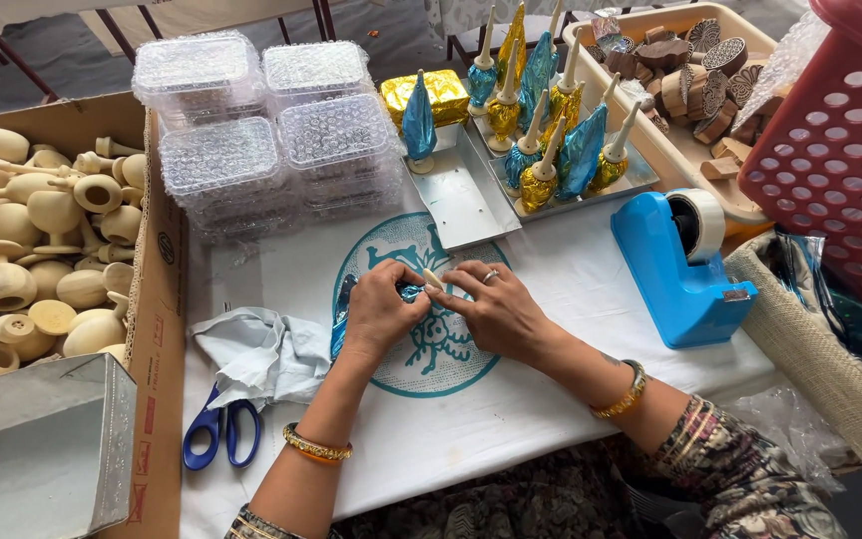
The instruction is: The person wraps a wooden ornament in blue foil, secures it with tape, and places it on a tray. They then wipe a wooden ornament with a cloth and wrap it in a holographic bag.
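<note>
Hands meet over the near middle of the white cloth (551, 289): the left hand (379, 311) pinches a small wooden piece half wrapped in blue foil (409, 293), and the right hand (496, 307) closes its fingertips on the bare pale tip (432, 278). The piece lies between them, its long axis running left to right, tip toward the right hand. Blue scissors (219, 429) lie near left, a blue tape dispenser (680, 265) right.

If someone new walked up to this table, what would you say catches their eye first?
Probably the cluster of blue and gold foil-wrapped cones standing on metal trays at the top centre. Next, at the centre, the left hand and right hand meet over a small pale piece with blue foil on the white cloth. A bright blue tape dispenser sits just right of them.
</note>
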